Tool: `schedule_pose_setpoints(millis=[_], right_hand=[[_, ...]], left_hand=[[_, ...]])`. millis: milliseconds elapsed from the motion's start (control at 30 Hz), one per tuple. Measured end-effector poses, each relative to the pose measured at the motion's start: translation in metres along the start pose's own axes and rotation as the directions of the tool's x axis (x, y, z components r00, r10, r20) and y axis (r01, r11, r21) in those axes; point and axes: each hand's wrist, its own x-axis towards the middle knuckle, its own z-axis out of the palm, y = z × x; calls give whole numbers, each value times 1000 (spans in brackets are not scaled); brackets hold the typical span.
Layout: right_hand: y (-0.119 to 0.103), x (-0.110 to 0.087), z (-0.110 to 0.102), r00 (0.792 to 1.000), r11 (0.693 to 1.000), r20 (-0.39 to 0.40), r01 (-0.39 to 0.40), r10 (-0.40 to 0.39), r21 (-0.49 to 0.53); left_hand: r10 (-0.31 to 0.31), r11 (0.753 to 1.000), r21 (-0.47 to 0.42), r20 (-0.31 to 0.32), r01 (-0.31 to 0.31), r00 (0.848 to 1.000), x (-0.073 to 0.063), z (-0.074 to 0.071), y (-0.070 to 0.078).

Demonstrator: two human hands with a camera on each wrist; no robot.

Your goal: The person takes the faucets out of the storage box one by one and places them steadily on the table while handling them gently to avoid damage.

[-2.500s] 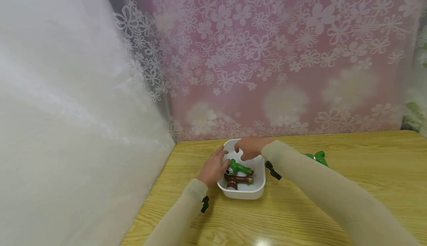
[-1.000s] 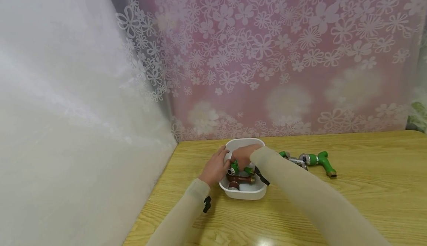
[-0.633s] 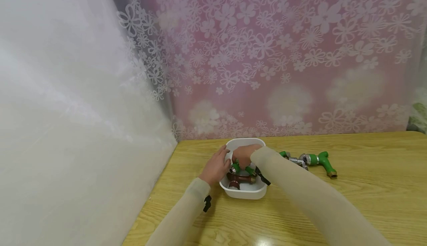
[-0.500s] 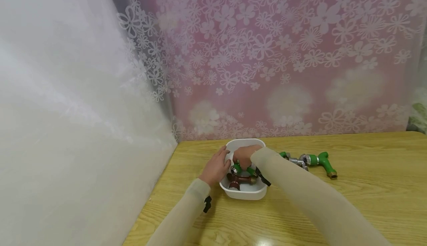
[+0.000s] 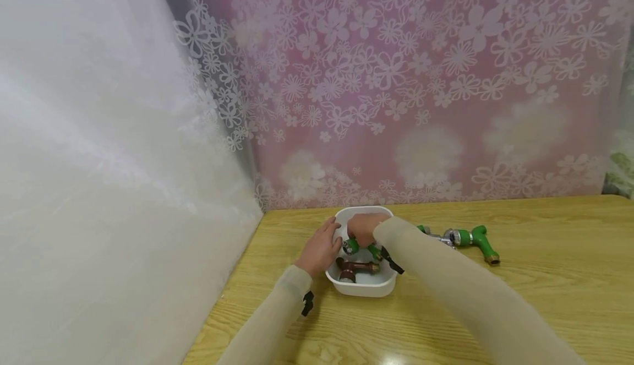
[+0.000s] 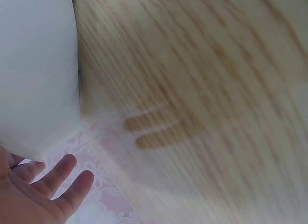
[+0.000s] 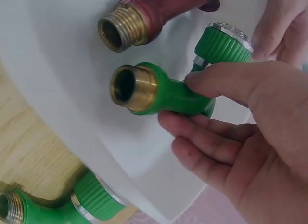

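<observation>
A white plastic tub (image 5: pixel 364 290) stands on the table near its back edge. My right hand (image 7: pixel 240 118) reaches into it and pinches a green tap (image 7: pixel 175 96) by its body, thumb on one side and fingers on the other. The tap has a brass threaded end and a ribbed green collar, and is tilted over the tub floor. Next to it lies a dark red tap (image 5: pixel 361 266), also brass-ended. My left hand (image 5: pixel 319 248) holds the tub's left rim, thumb inside; in the left wrist view its other fingers (image 6: pixel 72 195) spread out beside the wall.
Right of the tub, green-and-chrome taps (image 5: pixel 480 241) lie on the wooden table (image 5: pixel 545 288), partly behind my right sleeve (image 5: pixel 436 266). A pink flowered curtain (image 5: pixel 421 106) hangs behind the table, a white sheet (image 5: pixel 124 189) on the left.
My right hand came down into the tub, took hold of the green tap and has raised it slightly away from the red one. The left hand stays at the rim.
</observation>
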Motion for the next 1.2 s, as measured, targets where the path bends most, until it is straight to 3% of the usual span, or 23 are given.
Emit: schedule_pose_setpoints(millis=[233,433,600,767,1000,1200], right_hand=[[6,1,-5,998,999,-52,34,-36,-31],[13,-2,-9,996,999,-80,43,-42,11],[14,-17,-19,994,997,-95,59,-53,58],[16,-32,-27,990,997,-131,59,-53,41],[26,-48,-29,981,997,-175,79,-78,-2],[37,-62,-28,980,996,-182,89,-83,25]], left_hand=[[0,1000,-2,2,0,1000,-1,0,0],[6,1000,-2,-14,-6,1000,-1,1,1],[-6,1000,0,-12,6,1000,0,2,2],[-28,1000,-4,0,28,1000,1,3,3],[-32,999,-9,-8,32,999,2,4,3],[-34,999,-9,-19,34,999,3,6,2]])
